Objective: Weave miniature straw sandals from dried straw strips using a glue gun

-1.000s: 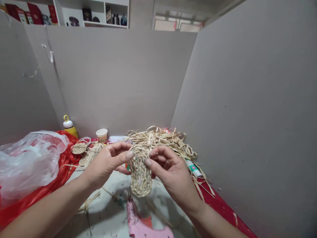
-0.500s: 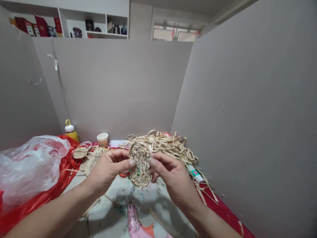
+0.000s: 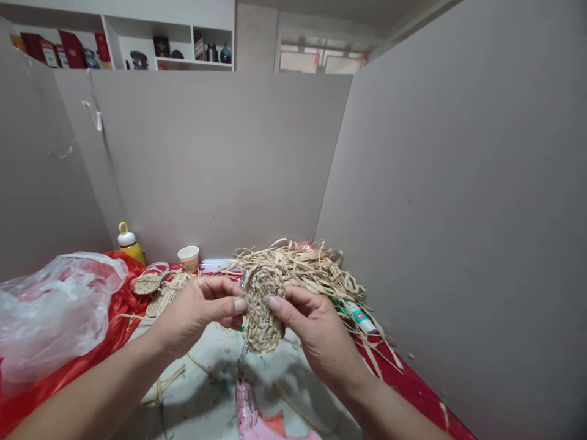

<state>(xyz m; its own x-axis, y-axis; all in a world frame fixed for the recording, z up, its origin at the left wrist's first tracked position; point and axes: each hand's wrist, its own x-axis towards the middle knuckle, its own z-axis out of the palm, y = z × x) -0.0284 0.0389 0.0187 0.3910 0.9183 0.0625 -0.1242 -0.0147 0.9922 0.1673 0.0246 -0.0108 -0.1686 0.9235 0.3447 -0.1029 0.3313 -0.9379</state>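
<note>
A small oval woven straw sole point(image 3: 263, 315), narrower at its middle, is held up over the white work board point(image 3: 202, 379). My left hand point(image 3: 208, 305) pinches its left edge between thumb and fingers. On the right edge, my right hand point(image 3: 312, 318) grips it with the thumb on the front face and the fingers behind. Below it lies a pink glue gun point(image 3: 250, 409), its nozzle pointing away from me. Behind my left hand rest more woven straw pieces point(image 3: 167, 293).
A pile of dry straw strips point(image 3: 302, 266) lies at the back, with a green-and-white tube point(image 3: 360, 316) by its right side. A paper cup point(image 3: 188, 258), a yellow bottle point(image 3: 131, 245) and a clear plastic bag point(image 3: 59, 318) stand at the left. Grey partitions point(image 3: 220, 153) enclose the table.
The woven sole has moved slightly right and down in the view. My right thumb now lies further over its front face. Both hands keep hold of it.
</note>
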